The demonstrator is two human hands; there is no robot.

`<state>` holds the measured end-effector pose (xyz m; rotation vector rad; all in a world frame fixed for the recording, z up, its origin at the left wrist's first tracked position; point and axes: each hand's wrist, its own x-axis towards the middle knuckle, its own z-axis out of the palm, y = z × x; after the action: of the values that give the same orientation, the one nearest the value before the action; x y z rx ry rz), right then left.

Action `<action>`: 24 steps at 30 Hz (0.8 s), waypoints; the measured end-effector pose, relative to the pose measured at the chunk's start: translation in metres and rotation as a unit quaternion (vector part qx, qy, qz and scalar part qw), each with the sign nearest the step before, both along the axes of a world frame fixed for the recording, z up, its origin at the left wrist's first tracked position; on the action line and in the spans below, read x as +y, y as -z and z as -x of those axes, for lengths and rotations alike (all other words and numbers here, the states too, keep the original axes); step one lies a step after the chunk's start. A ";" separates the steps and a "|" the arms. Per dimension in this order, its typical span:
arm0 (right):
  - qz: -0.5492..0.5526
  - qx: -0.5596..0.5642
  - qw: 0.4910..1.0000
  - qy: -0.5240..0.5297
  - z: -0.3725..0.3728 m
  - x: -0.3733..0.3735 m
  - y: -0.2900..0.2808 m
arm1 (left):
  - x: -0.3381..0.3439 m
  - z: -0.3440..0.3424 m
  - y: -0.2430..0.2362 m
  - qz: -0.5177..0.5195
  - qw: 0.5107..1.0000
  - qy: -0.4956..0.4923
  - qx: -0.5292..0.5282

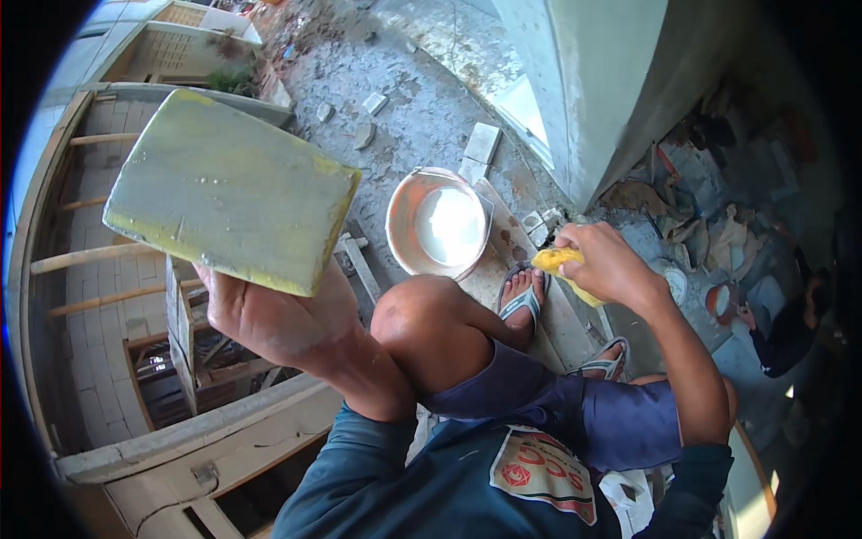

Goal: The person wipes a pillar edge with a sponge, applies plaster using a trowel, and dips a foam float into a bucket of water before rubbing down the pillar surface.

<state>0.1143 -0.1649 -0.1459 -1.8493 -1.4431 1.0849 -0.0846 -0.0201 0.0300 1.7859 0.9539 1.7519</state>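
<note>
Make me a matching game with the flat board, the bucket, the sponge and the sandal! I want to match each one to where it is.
Things:
1. flat yellow-green board
2. round bucket
3. yellow sponge
4. sandal

Places:
A. on a foot, just below the bucket
B. held up on the left hand
C. squeezed in the right hand
D. standing on the plank ahead of the bent knee

Pairs: 1-B, 2-D, 3-C, 4-A
</note>
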 end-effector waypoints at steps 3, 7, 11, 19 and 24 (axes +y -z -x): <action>-0.075 0.021 0.996 0.043 0.026 0.069 0.029 | -0.008 0.005 -0.009 -0.024 0.995 0.070 -0.071; -0.060 0.067 0.993 0.078 0.119 0.175 0.113 | -0.024 -0.001 -0.009 -0.121 0.965 -0.140 0.188; -0.201 0.151 0.965 0.069 0.144 0.133 0.119 | -0.019 -0.006 0.009 0.086 0.937 0.239 -0.238; -0.248 0.187 0.906 0.287 -0.007 0.001 0.022 | -0.003 -0.067 0.049 0.097 0.916 0.321 -0.222; -0.319 0.140 0.807 0.477 -0.064 -0.138 -0.074 | 0.000 -0.113 0.055 0.055 0.912 0.363 -0.184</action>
<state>0.1787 -0.3034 -0.0715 -1.4814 -0.4343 0.2658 0.0288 -0.0200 -0.0250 1.3974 0.1738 1.4214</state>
